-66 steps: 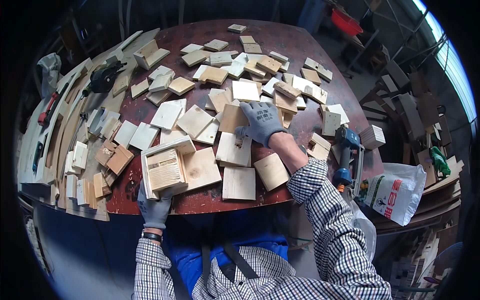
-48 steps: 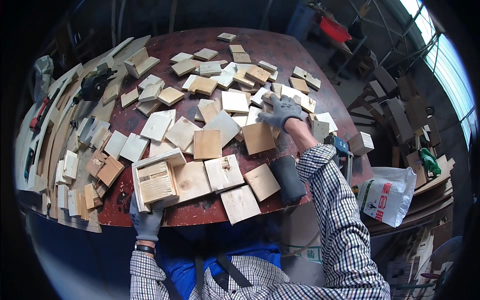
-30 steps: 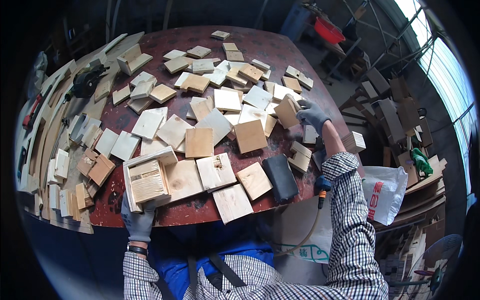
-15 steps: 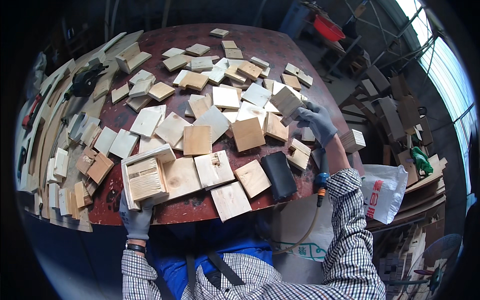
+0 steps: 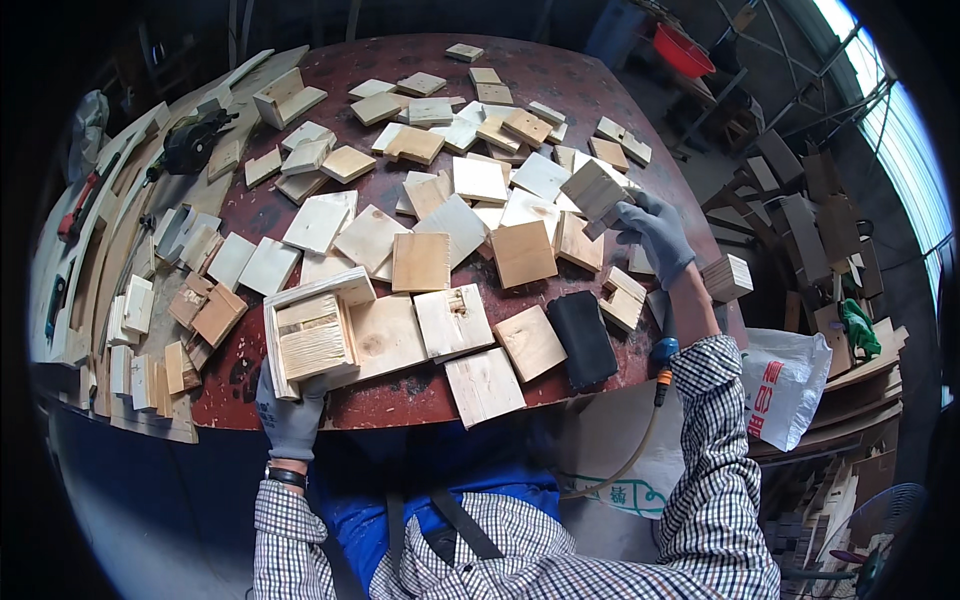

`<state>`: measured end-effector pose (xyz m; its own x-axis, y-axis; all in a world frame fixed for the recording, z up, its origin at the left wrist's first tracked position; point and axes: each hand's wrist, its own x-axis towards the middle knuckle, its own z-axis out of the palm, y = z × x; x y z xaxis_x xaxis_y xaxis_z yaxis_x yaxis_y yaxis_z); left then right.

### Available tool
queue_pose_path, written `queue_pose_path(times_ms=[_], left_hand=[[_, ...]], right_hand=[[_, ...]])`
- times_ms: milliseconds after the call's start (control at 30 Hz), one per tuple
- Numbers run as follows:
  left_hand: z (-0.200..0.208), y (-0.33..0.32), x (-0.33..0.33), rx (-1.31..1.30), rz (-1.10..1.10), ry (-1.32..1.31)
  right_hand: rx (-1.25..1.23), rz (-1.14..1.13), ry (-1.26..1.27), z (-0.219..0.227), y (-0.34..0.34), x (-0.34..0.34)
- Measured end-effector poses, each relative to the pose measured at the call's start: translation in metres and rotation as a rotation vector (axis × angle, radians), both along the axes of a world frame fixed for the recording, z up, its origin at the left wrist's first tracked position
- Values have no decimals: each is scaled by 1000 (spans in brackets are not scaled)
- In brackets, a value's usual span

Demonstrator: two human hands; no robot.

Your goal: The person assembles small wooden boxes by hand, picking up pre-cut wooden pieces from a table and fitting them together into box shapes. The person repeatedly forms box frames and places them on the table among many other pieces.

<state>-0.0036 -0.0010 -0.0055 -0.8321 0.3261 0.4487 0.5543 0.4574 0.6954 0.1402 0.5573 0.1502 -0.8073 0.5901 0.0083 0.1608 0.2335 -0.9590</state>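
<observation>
My left hand, in a grey glove, grips a small wooden assembly from below at the table's near left edge. Its pale boards meet at a corner around rough-grained wood; the fingers beneath are partly hidden. My right hand, gloved too, pinches a small wood block above the heap's right side. Flat square wood pieces lie all around, among them a knotted board and a plain tan square. A black rectangular block rests near the front edge.
Beside my right forearm runs an air hose with a blue and orange fitting. A dark tool and long boards line the left side. At the right are a white sack, scrap wood and a fan.
The whole view has shifted, so the table appears farther right and higher. The block in my right hand is tilted slightly differently. Both hands keep their holds.
</observation>
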Motion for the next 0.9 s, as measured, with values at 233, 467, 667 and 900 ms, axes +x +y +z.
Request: queue_pose_path(times_ms=[233, 467, 667, 900], left_hand=[[2, -2, 4, 37, 14, 5], [7, 1, 6, 49, 8, -7], [3, 0, 4, 56, 11, -53], [-6, -12, -3, -19, 23, -32]], right_hand=[[311, -234, -406, -29, 20, -19], [1319, -305, -742, -5, -28, -14], [976, 150, -25, 22, -178, -2], [631, 309, 2, -35, -278, 11]])
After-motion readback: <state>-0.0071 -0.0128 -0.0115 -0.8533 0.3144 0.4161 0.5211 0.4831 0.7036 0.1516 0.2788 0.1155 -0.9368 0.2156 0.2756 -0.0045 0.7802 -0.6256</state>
